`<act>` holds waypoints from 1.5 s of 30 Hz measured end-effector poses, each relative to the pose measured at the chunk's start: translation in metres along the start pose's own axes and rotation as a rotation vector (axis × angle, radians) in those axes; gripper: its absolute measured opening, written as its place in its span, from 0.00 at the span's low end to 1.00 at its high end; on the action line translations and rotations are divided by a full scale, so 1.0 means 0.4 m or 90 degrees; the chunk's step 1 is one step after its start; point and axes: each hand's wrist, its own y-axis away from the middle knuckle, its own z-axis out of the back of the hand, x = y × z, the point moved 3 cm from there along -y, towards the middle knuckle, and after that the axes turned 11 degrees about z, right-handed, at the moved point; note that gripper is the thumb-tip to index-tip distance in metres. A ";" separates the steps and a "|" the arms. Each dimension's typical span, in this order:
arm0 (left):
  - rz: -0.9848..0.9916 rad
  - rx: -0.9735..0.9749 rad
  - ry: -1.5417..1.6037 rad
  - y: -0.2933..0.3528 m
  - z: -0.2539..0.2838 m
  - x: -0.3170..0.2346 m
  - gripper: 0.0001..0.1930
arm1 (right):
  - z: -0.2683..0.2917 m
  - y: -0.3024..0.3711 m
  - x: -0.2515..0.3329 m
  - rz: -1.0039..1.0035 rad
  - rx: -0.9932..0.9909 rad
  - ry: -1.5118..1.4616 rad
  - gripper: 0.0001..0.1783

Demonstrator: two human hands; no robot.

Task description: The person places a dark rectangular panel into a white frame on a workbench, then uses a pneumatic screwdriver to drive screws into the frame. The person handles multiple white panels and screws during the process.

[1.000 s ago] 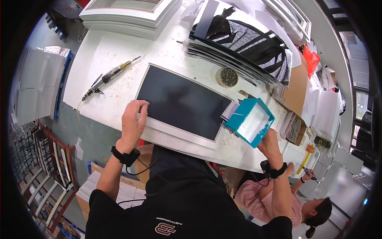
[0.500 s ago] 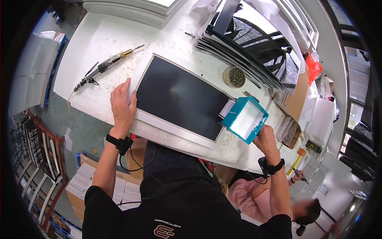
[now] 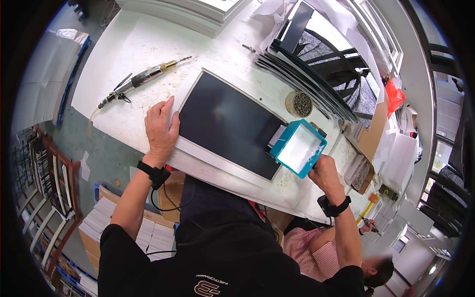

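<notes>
Teal tool [image 3: 287,138] — right fingers [image 3: 319,168] grip it.

Teal box-shaped tool [image 3: 300,148], white inside, at right end of flat dark panel [image 3: 228,124]

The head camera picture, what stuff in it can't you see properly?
- Head view: most fingers of the right hand are hidden behind the hand itself, so its exact grip on the teal box is unclear.
- Head view: the white stack is cut off by the picture's top edge.
- Head view: the bits in the round tub are too small to tell apart.
</notes>
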 end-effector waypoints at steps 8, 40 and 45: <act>0.005 -0.006 0.003 0.001 -0.002 0.016 0.25 | 0.001 -0.152 0.105 0.039 0.009 0.023 0.12; 0.021 -0.025 0.041 0.013 0.012 0.023 0.24 | 0.150 -0.234 0.243 0.121 -0.193 -0.054 0.11; 0.012 -0.040 0.036 0.012 -0.003 0.030 0.23 | 0.097 0.041 0.109 0.008 -0.081 -0.067 0.10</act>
